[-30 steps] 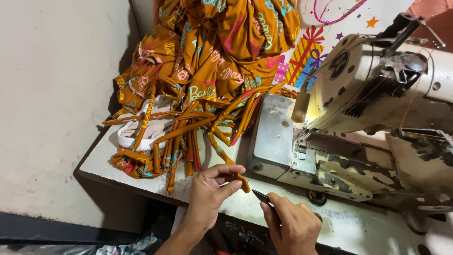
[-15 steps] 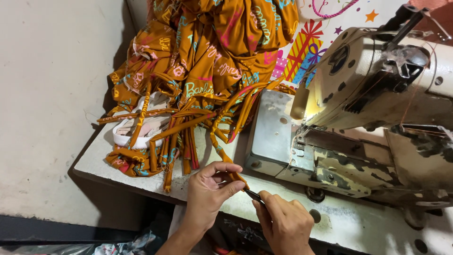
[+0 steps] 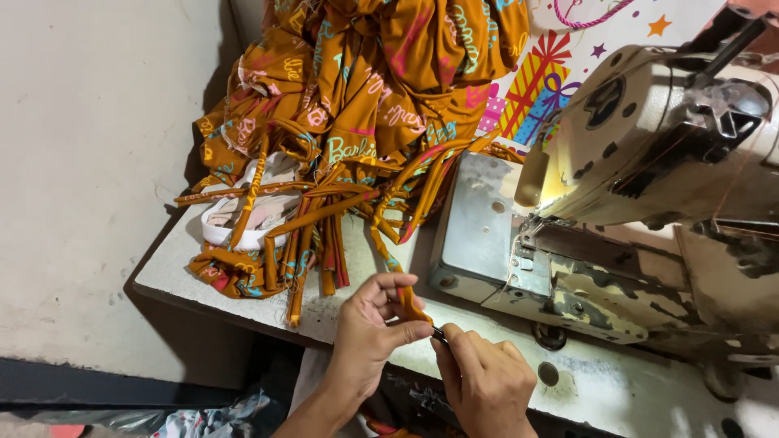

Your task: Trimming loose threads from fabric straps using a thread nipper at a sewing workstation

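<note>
The left hand (image 3: 369, 332) pinches the free end of a narrow orange fabric strap (image 3: 398, 280) at the counter (image 3: 584, 389) edge, beside the sewing machine (image 3: 641, 170). The right hand (image 3: 487, 381) is closed on a small dark tool (image 3: 439, 332) at that end. The strap looks light, soft and limp, best taken near its tip.

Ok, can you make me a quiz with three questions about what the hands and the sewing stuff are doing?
1. Where is the sewing machine?
A. left of the fabric
B. right of the fabric pile
C. on the floor

2. What colour is the fabric mostly?
A. orange-brown
B. blue
C. white

3. What is the left hand doing?
A. lying flat
B. pinching a fabric strip
C. touching the machine

Answers: B, the machine sits on the table to the right of the pile. A, the cloth is orange-brown with coloured print. B, its fingers pinch the strip's end, with the right hand holding a small dark tool against it.
</note>
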